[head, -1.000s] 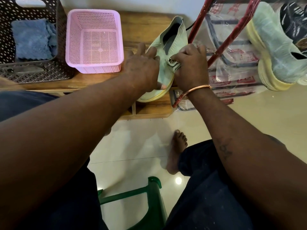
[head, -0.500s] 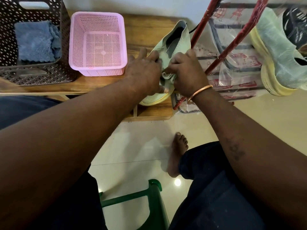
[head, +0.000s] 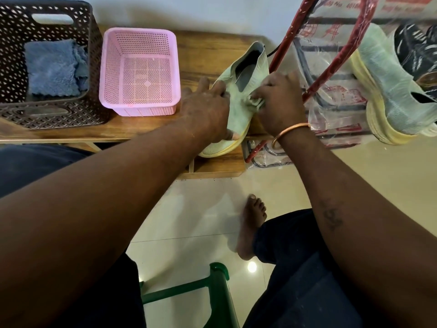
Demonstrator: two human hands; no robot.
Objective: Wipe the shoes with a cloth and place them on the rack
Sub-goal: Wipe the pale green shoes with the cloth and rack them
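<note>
pale green shoe sits tilted on the wooden bench at upper centre of frame; left hand clasps its forefoot, right hand is bunched round a cloth pressed to the upper. advised: brace the sole, wipe in short strokes toward the toe, refold the cloth once soiled

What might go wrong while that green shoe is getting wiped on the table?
1. The shoe has its toe sticking out past the front edge of the table. If the left hand loosens its grip, the shoe might tip to the floor.
2. The right hand, pinching the cloth, works close to the red rack bar, so a wide wipe may knock knuckles against it.
</note>
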